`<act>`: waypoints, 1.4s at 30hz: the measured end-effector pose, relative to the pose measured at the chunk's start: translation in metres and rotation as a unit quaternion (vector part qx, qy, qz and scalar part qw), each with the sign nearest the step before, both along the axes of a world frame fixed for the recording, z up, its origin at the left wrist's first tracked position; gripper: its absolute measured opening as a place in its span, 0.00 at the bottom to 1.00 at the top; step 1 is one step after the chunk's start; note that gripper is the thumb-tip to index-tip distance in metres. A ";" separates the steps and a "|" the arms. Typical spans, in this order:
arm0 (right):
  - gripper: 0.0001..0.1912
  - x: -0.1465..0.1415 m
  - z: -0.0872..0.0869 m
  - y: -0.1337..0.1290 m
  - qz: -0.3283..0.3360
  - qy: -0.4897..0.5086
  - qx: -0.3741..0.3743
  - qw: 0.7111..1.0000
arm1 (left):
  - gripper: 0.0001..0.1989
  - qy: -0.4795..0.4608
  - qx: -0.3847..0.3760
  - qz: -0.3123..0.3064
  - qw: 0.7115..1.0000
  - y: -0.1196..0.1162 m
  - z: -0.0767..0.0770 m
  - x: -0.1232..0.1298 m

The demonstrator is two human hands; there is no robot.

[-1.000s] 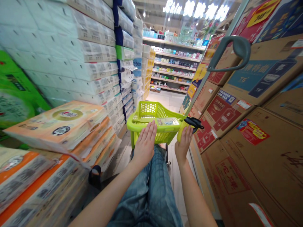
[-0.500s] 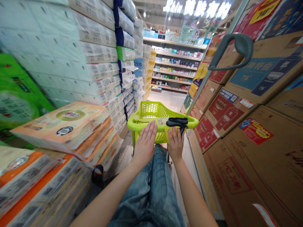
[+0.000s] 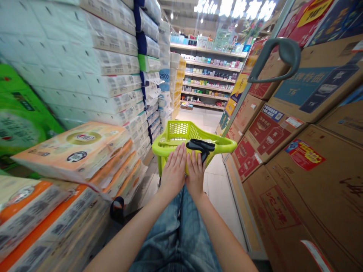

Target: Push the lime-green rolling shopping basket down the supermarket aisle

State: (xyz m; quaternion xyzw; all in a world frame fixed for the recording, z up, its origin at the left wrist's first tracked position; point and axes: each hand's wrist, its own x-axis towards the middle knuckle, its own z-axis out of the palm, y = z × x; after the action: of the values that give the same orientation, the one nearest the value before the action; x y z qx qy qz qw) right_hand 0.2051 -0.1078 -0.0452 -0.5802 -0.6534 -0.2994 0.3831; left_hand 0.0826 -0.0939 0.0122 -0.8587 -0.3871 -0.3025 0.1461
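A lime-green shopping basket (image 3: 228,146) with a perforated wall stands in front of my legs, its near rim towards me. My left hand (image 3: 174,168) lies flat against the middle of this rim, its fingers straight. Right beside it, my right hand (image 3: 195,172) presses a yellow item with a folded black strap-like part (image 3: 202,145) against the rim. The yellow part is mostly covered by my fingers, so I cannot tell its kind. Both thumbs are hidden. The two hands nearly touch.
Stacked white tissue packs (image 3: 113,62) and orange tissue packs (image 3: 82,139) line the left side. Cardboard boxes (image 3: 306,151) are piled on the right, behind a post with a grey loop handle (image 3: 296,56). Shelves of small goods (image 3: 210,75) stand beyond the tiled aisle (image 3: 217,189).
My right hand has slid left along the rim, taking the yellow and black item with it, and is now close beside my left hand. The left hand stays in place.
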 end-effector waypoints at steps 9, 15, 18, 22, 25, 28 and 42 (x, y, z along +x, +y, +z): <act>0.44 0.092 0.000 -0.007 -0.067 0.069 0.051 0.994 | 0.45 -0.029 -0.019 -0.029 0.999 -0.001 0.002 0.000; 0.46 0.068 0.010 -0.006 -0.053 0.168 0.038 0.984 | 0.44 -0.028 -0.022 -0.023 0.999 -0.001 0.001 0.002; 0.44 0.027 0.010 -0.005 -0.018 0.111 0.015 0.994 | 0.42 -0.019 -0.018 -0.012 1.000 -0.001 0.001 0.001; 0.41 -0.002 0.006 -0.005 0.012 0.008 -0.009 1.000 | 0.38 -0.008 -0.001 -0.008 1.000 0.000 -0.001 -0.001; 0.40 0.017 0.004 -0.007 -0.001 -0.021 -0.010 1.000 | 0.39 -0.006 0.003 -0.006 1.000 0.001 -0.002 -0.002; 0.43 0.056 0.003 -0.008 -0.030 0.013 0.017 0.999 | 0.42 -0.010 -0.002 -0.009 1.000 0.001 -0.002 -0.001; 0.40 -0.002 0.011 -0.006 0.022 0.031 -0.004 0.999 | 0.38 -0.017 0.003 -0.007 1.000 0.001 -0.003 0.000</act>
State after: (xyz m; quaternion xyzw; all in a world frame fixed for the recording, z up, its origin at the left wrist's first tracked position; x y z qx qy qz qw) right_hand 0.2028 -0.1133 -0.0341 -0.5763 -0.6548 -0.2707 0.4072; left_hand 0.0826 -0.0929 0.0091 -0.8558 -0.3825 -0.3190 0.1398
